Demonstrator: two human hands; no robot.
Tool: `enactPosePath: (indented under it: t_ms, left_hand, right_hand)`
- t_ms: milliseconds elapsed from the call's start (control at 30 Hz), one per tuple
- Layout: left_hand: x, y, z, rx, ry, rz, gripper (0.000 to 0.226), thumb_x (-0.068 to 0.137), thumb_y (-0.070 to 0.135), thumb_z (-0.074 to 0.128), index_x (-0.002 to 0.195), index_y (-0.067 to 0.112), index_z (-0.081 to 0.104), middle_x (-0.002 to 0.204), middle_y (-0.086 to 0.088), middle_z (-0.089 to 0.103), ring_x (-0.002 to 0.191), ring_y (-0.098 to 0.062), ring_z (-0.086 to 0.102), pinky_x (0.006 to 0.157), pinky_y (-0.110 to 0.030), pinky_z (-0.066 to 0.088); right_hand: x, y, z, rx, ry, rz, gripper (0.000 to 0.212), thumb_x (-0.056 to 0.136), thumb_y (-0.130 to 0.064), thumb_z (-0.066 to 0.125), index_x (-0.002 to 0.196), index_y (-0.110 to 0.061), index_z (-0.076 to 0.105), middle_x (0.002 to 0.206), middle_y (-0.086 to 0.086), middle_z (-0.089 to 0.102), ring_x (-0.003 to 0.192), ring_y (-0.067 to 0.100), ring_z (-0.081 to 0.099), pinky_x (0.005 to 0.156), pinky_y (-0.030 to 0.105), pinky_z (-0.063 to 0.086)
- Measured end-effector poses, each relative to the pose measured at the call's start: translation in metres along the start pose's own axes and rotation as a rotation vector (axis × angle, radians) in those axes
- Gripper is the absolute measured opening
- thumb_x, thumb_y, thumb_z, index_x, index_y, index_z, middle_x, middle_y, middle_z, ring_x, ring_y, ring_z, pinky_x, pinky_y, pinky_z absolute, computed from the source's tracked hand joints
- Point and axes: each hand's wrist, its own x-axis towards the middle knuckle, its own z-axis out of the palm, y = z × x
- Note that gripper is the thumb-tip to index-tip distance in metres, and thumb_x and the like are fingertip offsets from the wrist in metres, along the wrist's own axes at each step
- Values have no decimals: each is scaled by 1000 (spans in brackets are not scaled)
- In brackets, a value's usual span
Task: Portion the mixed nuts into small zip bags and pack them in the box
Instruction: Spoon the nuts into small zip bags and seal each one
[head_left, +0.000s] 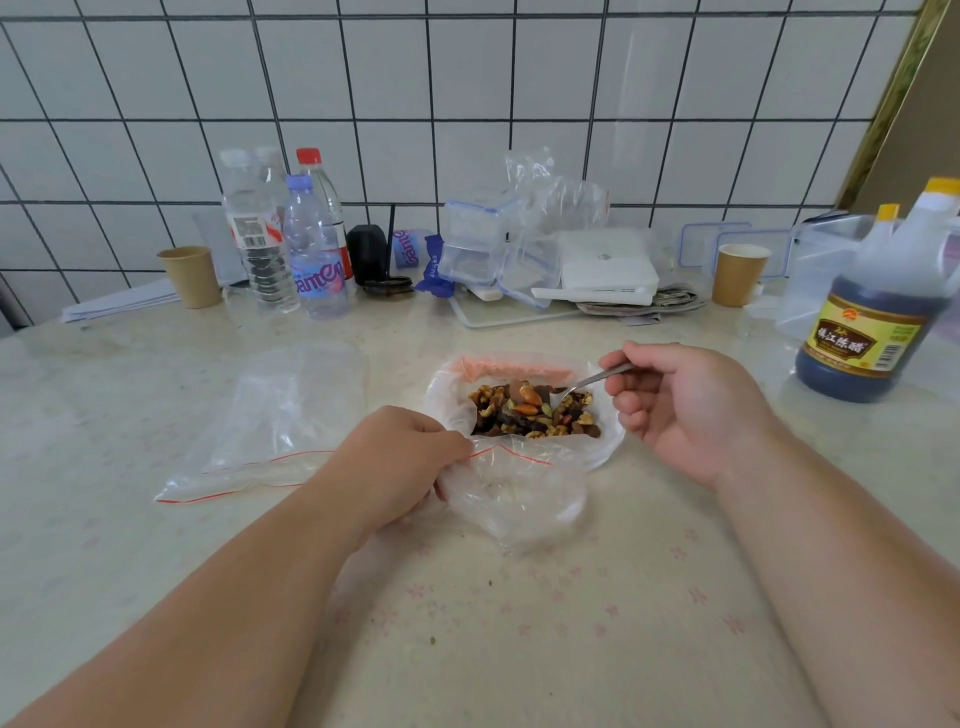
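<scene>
Nuts (535, 413) sit heaped in a big clear bag (524, 374) with a pink zip strip, directly between the two hands. Right hand (691, 410): fingers curled round the handle of a metal spoon (592, 382), thumb on top; spoon bowl is down among the nuts, just left of the knuckles. Left hand (400, 457): fingers pinched on the mouth of a small zip bag (514, 493), red-lined rim, held just right of the hand and touching the near edge of the big bag. Small bag looks limp; no nuts visible inside it. Spare zip bags (270, 426) lie flat on the table (519, 623), left of the left hand, apart from it. Beyond the hands, against the tiled wall: water bottles (291, 244), clear lidded boxes (483, 244), two paper cups (191, 275). Dark vinegar jug (878, 312) stands right of the right hand, well apart. Which box is for packing: cannot tell.
</scene>
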Motion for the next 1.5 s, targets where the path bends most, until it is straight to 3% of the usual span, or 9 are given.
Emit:
enactPosePath:
  t_ms: [233,433,633,767,900,1000,1167,1267,1500]
  left_hand:
    - [2,-1,0,-42,-7,-21,31,91,30,67,79,3,76,47,-5,62,34,-14,37,39,-16,30]
    - [3,-1,1,-52,11,-43,34,93,27,67,89,-6,69,38,1,45,29,-14,32,35,-12,25]
    - [3,-3,1,-18,25,-11,31,93,32,67,82,4,74,40,6,42,30,-12,32,36,-14,25]
    - [1,-2,3,4,20,15,31,92,33,69,68,14,76,40,7,46,31,-11,35,37,-14,27]
    - [0,0,2,-8,23,8,28,91,32,70,75,11,78,39,8,43,31,-11,32,37,-14,26]
    - [0,-1,2,-8,28,14,29,91,32,70,77,7,76,39,8,42,32,-12,31,37,-14,25]
    - [1,-2,2,-9,26,4,34,90,32,69,77,2,69,41,7,40,33,-14,30,39,-16,25]
    - [1,-2,2,-7,8,10,34,91,32,69,62,13,64,42,7,41,34,-14,30,39,-16,24]
    - [0,-1,2,4,1,19,34,91,32,69,60,19,64,41,6,42,34,-13,32,38,-16,25]
  right_hand:
    - [-12,2,9,-273,-181,-66,29,97,-12,54,76,-3,72,59,13,61,41,15,49,37,21,35]
    - [-19,7,12,-513,-367,-250,26,98,-11,57,79,-11,76,67,13,68,47,16,52,41,22,35]
    - [-20,7,6,-633,-493,-282,19,92,-24,63,81,-18,77,71,9,71,56,12,53,49,18,40]
    - [-14,4,2,-523,-396,-312,22,88,-29,61,80,-14,76,67,10,66,52,13,49,48,18,37]
    - [-7,-2,-4,-266,-223,-317,25,90,-25,59,76,-13,76,63,10,63,45,15,44,42,21,33]
    - [-1,-1,-6,-205,-31,-305,33,99,-24,55,77,-10,75,63,9,65,46,13,48,42,22,36]
    - [2,1,-10,-446,236,-344,28,100,-29,53,83,-19,73,67,-3,69,54,12,58,53,28,45]
    - [-1,2,-9,-681,273,-413,25,99,-29,53,83,-26,72,70,-8,70,54,5,60,58,29,47]
    - [-3,7,-2,-1033,271,-452,21,98,-35,53,87,-32,71,72,-15,67,69,3,63,60,24,40]
